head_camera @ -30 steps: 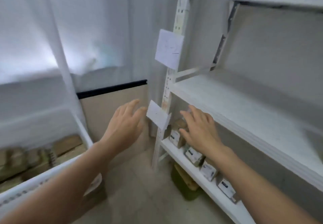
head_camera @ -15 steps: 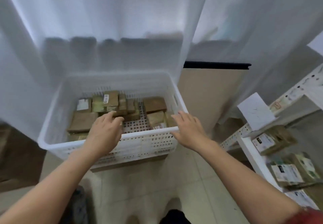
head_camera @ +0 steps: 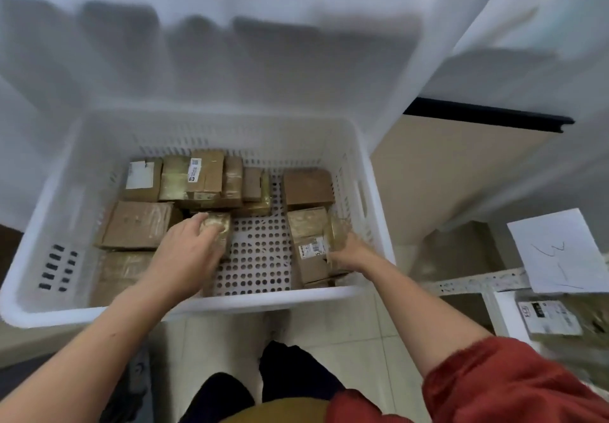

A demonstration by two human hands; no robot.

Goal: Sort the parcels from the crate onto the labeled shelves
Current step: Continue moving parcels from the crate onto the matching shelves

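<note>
White perforated plastic crate (head_camera: 211, 304) on the floor, straight below the camera; it is the reference for everything here.

- Brown cardboard parcels wrapped in clear tape (head_camera: 197, 178) sit packed along the crate's far wall and left side. A strip of the holed crate floor shows bare in the middle.
- Left hand (head_camera: 191, 251) reaches into the crate centre. Its fingers (head_camera: 199, 224) are curled together over the top of a small tape-wrapped brown parcel (head_camera: 219, 224), clamped on it.
- Large flat brown box (head_camera: 136, 224) lies just left of that hand.
- Right hand (head_camera: 346, 254) is inside the crate by its right wall and grips the lower end of a glossy tape-wrapped parcel (head_camera: 334, 233). The parcel is tilted up and blurred, and the fingertips are hidden behind it.
- Brown parcel with a barcode label (head_camera: 311, 248) lies flat, touching the glossy one on its left.
- Plain brown box (head_camera: 308, 188) sits in the crate's far right corner.
- Right of the crate: white metal shelf rack (head_camera: 478, 285) carrying a white paper label with handwritten marks (head_camera: 557, 251). A labelled parcel (head_camera: 548, 318) sits on its shelf.
- Red sleeve (head_camera: 494, 383) on the right arm. White curtain (head_camera: 230, 27) behind the crate.
</note>
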